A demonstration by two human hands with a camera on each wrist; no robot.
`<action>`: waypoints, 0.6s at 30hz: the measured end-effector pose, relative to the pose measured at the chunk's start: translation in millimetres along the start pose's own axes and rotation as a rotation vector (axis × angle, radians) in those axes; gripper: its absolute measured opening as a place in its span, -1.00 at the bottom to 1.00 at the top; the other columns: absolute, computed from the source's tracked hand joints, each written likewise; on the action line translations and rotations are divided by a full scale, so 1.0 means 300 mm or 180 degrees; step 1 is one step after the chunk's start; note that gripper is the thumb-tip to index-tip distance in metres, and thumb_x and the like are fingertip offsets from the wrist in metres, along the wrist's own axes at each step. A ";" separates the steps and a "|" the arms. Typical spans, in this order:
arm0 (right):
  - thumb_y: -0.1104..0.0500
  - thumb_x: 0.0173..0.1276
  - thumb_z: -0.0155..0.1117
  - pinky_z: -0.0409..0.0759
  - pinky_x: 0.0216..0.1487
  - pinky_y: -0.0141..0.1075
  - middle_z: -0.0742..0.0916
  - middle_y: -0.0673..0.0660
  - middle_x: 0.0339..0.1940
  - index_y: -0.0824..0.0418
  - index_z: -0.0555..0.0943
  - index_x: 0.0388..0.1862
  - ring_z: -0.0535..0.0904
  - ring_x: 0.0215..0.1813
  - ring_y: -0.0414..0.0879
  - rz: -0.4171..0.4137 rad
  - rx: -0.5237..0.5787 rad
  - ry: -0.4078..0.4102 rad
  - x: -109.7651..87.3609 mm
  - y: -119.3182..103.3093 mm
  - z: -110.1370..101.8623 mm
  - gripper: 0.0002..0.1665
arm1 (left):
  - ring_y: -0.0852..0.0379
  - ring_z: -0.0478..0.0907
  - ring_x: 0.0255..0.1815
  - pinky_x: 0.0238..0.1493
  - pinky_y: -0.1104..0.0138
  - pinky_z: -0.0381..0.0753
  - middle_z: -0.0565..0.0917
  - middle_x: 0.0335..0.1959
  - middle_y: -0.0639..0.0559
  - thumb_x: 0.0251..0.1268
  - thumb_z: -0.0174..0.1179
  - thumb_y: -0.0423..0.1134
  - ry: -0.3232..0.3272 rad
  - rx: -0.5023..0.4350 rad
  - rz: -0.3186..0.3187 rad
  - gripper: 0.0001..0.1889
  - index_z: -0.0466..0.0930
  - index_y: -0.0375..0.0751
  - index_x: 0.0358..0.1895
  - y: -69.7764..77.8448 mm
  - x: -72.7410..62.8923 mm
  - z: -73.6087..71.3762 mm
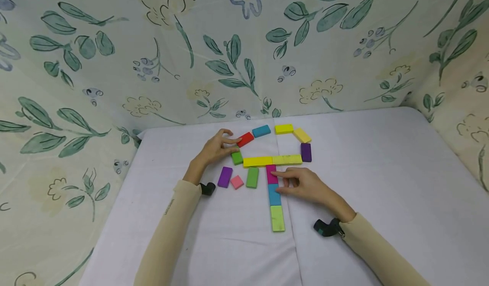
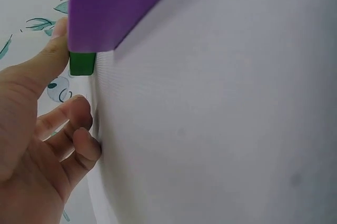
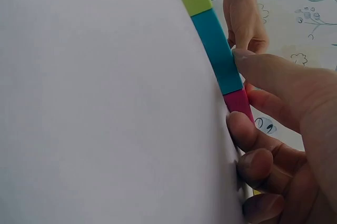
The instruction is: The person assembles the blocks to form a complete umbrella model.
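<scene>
My left hand [image 1: 215, 147] is at the left of an arc of blocks. One finger touches the red block [image 1: 245, 139], and the thumb lies by the small green block [image 1: 237, 158]. My right hand [image 1: 305, 185] is beside a column of blocks. Its index finger touches the magenta block [image 1: 271, 174], and its thumb lies at the edge of the blue block [image 3: 217, 52]. A lime block [image 1: 277, 218] ends the column nearest me. Above it, a yellow block [image 1: 257, 162] and a pale yellow block [image 1: 287, 160] form a row.
A blue block [image 1: 261, 131], bright yellow block [image 1: 284, 129], yellow block [image 1: 302, 135] and dark purple block [image 1: 306, 152] continue the arc, with a gap at the top. Loose on the white cloth [image 1: 363, 171] lie purple [image 1: 225, 177], pink [image 1: 237, 182] and green [image 1: 252, 178] blocks.
</scene>
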State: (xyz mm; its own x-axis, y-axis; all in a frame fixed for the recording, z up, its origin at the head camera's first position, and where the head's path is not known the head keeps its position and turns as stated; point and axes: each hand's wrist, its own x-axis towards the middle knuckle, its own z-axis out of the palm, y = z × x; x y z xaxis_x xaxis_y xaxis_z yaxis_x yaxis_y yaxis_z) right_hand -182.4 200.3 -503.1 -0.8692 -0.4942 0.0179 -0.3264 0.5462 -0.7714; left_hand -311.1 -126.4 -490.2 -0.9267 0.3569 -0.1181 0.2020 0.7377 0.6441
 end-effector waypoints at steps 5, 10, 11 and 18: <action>-0.09 0.26 0.57 0.38 -0.37 -0.44 0.57 -0.11 -0.44 -0.02 0.68 0.32 0.44 -0.39 -0.21 0.0012 -0.0142 -0.0038 0.004 -0.006 -0.005 -0.35 | -0.03 0.48 -0.01 0.12 0.14 0.48 0.38 0.49 0.13 0.37 0.37 0.08 0.0008 -0.0017 -0.0016 -0.50 0.62 0.18 0.35 0.001 0.000 0.000; -0.07 0.26 0.57 0.39 -0.37 -0.43 0.57 -0.12 -0.45 0.02 0.69 0.30 0.45 -0.39 -0.21 0.0041 -0.0168 -0.0038 0.000 -0.011 -0.005 -0.37 | -0.03 0.49 0.01 0.14 0.13 0.48 0.37 0.49 0.13 0.37 0.36 0.08 0.0017 -0.0002 -0.0032 -0.50 0.62 0.19 0.35 0.001 -0.003 0.002; -0.07 0.25 0.58 0.39 -0.37 -0.43 0.57 -0.12 -0.45 0.02 0.70 0.29 0.45 -0.39 -0.21 0.0042 -0.0178 -0.0024 -0.001 -0.012 -0.004 -0.38 | -0.03 0.49 0.01 0.14 0.13 0.49 0.38 0.49 0.13 0.37 0.36 0.08 0.0027 -0.0013 -0.0036 -0.49 0.61 0.18 0.36 0.002 -0.004 0.002; -0.21 0.23 0.56 0.27 -0.43 -0.44 0.55 -0.10 -0.43 -0.15 0.60 0.41 0.39 -0.43 -0.24 0.0056 -0.0522 0.0004 -0.003 -0.027 0.011 -0.24 | -0.03 0.49 0.06 0.21 0.10 0.51 0.37 0.49 0.11 0.37 0.36 0.09 0.0041 -0.0005 -0.0039 -0.51 0.62 0.19 0.34 0.001 -0.009 0.004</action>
State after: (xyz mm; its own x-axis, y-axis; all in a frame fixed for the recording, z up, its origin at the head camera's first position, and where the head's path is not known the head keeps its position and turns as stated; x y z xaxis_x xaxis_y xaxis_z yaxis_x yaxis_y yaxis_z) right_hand -177.9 194.0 -498.9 -0.8757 -0.4828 0.0061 -0.3673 0.6579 -0.6575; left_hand -308.2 -126.4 -490.8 -0.9331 0.3403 -0.1163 0.1900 0.7411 0.6439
